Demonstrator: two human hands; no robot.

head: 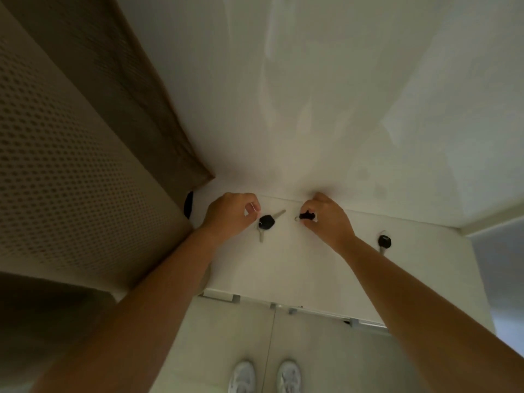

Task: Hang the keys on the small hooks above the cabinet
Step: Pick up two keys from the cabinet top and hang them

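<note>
My left hand (pixel 231 215) pinches a thin key ring at the white cabinet top (pixel 297 259). A black-headed key (pixel 267 222) with a silver blade, plus a second silver key below it, lies just right of that hand on the ring. My right hand (pixel 326 215) is closed around another black-headed key (pixel 307 215) near the wall edge, its ring poking out to the left. A third black-headed key (pixel 384 241) sits further right on the cabinet top. No hooks can be made out in this view.
A beige perforated panel (pixel 71 165) rises on the left, with a dark round object (pixel 188 205) at its base. White wall (pixel 312 95) fills the back. Cabinet doors (pixel 255 336) and my white shoes (pixel 266 377) are below.
</note>
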